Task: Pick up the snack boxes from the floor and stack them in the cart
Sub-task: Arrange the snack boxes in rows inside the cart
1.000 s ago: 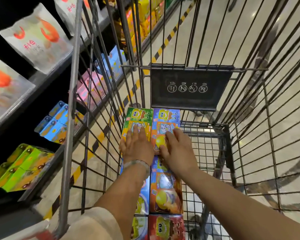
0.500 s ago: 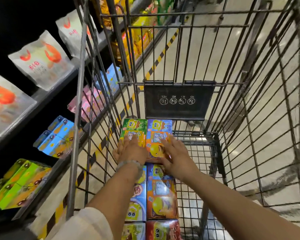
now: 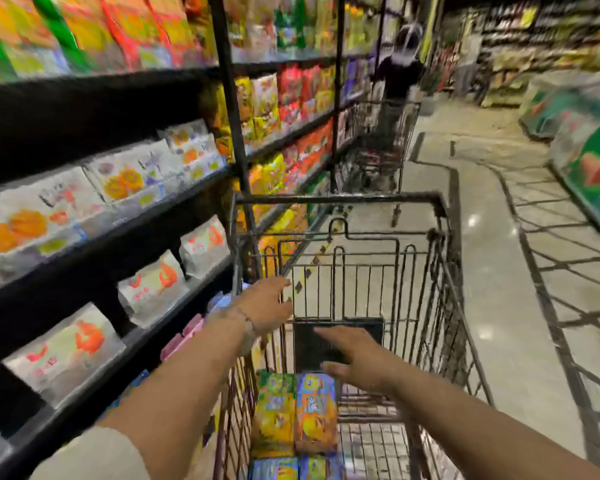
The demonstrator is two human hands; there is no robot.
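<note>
— Two rows of flat cardboard snack boxes (image 3: 293, 415), printed green, yellow, orange and blue. Location?

— At 6 o'clock, lying face-up on the floor of the black wire shopping cart (image 3: 340, 199), touching side by side along the cart's left wall. My guess is they are packed tight so later boxes can sit level on top.

— Appearance?

— Cartoon faces and bright panels, but motion blur smears the print, so no lettering is legible. A nearer pair, blue-topped, shows at the bottom edge.

— Left hand (image 3: 267, 304)?

— At 9 o'clock from the boxes, above them, fingers straight and loosely spread beside the cart's left rim, holding nothing. A pale bracelet (image 3: 246, 325) circles the wrist.

— Right hand (image 3: 355, 360)?

— At 12 o'clock over the boxes, palm down, fingers extended, empty. It hangs in front of the black plastic child-seat flap (image 3: 371, 327). Both hands look free for another pickup.

— Surroundings?

— Black store shelves (image 3: 125, 233) carrying white snack bags at 9 to 10 o'clock. A second wire cart (image 3: 381, 140) with a blurred dark-clothed person (image 3: 400, 64) stands at 12 o'clock. Glossy beige tiled floor (image 3: 499, 306) lies at 3 o'clock.
</note>
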